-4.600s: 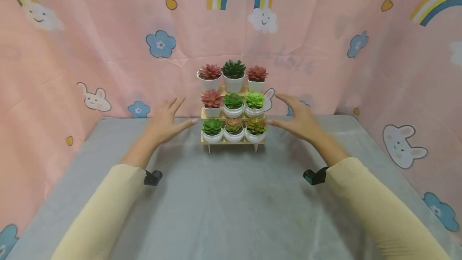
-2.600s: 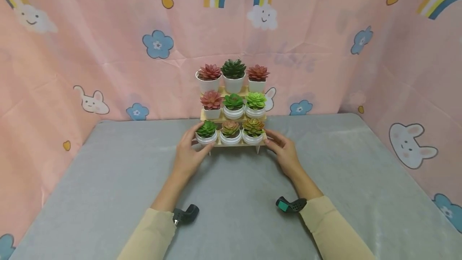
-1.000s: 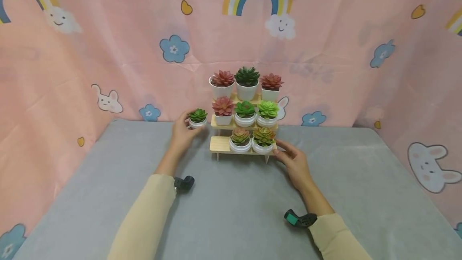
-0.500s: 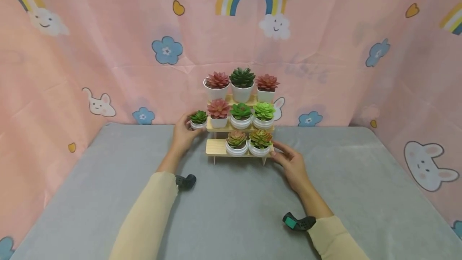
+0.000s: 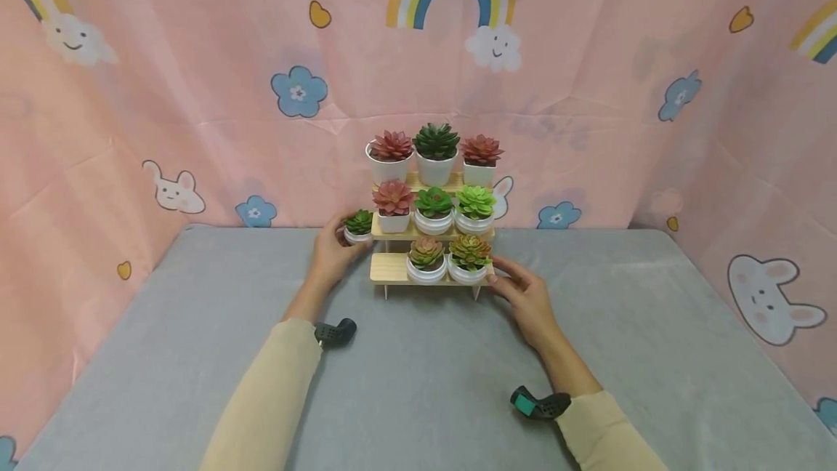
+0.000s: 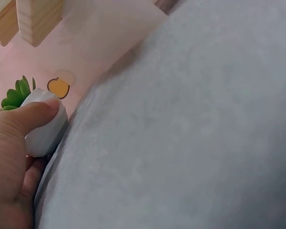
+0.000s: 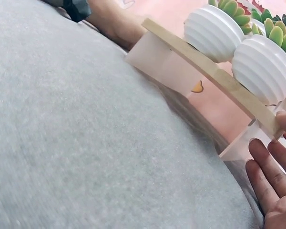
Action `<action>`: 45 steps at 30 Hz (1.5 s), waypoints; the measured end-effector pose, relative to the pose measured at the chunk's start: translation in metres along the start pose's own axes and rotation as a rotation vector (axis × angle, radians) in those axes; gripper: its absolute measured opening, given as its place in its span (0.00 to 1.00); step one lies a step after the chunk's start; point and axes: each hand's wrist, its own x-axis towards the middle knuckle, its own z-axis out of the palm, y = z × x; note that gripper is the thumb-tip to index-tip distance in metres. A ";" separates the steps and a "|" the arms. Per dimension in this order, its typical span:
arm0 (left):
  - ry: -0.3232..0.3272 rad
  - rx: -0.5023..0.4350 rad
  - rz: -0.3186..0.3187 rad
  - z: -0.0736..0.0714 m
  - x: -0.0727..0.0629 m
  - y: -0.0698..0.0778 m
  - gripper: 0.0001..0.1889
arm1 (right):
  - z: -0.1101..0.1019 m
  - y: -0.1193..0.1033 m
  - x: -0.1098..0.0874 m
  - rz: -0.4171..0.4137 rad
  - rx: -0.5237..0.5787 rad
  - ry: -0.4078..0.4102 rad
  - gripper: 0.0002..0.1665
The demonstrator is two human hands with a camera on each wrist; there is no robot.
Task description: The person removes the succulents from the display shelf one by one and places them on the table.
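My left hand (image 5: 330,251) holds a small white ribbed pot with a green succulent (image 5: 359,227), just left of a three-tier wooden plant stand (image 5: 389,267). In the left wrist view the thumb lies across the white pot (image 6: 46,131), whose base is right at the grey cloth. My right hand (image 5: 527,304) pinches the right end of the lowest shelf, thumb at its corner in the right wrist view. On that shelf sit a pinkish-green succulent (image 5: 426,259) and a yellow-green one (image 5: 469,258), both in white pots; its left end is bare wood.
The middle shelf carries a red (image 5: 394,206), a green (image 5: 434,208) and a lime succulent (image 5: 475,208). Up top stand two red ones around a dark green succulent (image 5: 436,151). A pink printed curtain (image 5: 229,93) hangs behind the grey cloth-covered table (image 5: 418,384).
My left hand has taken the green succulent off the lowest shelf's left end, carried it left and lowered it slightly. My right hand has come to the shelf's right end and stayed.
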 end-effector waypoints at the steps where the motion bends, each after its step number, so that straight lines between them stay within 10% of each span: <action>1: 0.006 0.007 -0.003 0.000 -0.001 0.000 0.36 | 0.000 0.000 0.000 -0.001 -0.002 0.000 0.27; 14: 0.040 -0.021 -0.085 -0.026 -0.006 0.018 0.32 | 0.007 0.001 0.005 -0.035 -0.006 -0.025 0.28; 32: 0.103 -0.055 0.187 -0.028 -0.049 0.121 0.16 | 0.002 0.002 -0.001 -0.003 -0.010 -0.014 0.27; 45: 0.135 -0.200 0.224 -0.005 -0.070 0.144 0.15 | 0.000 0.002 0.001 -0.022 -0.027 -0.009 0.28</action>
